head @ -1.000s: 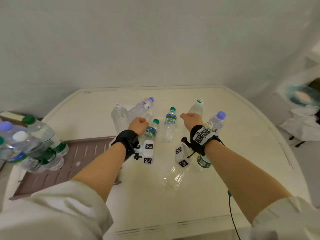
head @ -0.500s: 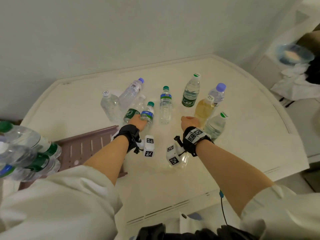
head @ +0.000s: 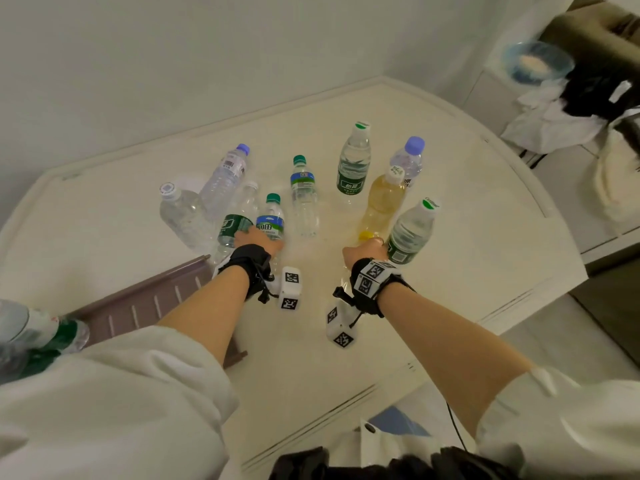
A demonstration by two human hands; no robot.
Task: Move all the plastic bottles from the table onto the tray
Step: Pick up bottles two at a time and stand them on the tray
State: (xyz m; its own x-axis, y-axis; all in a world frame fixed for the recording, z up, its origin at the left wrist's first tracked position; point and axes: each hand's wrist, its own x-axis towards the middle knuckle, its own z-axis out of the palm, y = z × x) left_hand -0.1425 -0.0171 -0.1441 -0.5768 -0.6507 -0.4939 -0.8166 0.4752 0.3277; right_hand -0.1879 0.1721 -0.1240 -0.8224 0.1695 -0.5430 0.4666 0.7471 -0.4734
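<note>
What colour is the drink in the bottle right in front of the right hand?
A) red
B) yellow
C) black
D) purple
B: the white-capped bottle just beyond the right hand holds a pale yellow liquid.

Plain white wall (head: pixel 173 64) backed the cream round-edged desk (head: pixel 485 237). Pale grey floor (head: pixel 554 341) right; crumpled white bags (head: pixel 554 123) beyond.
</note>
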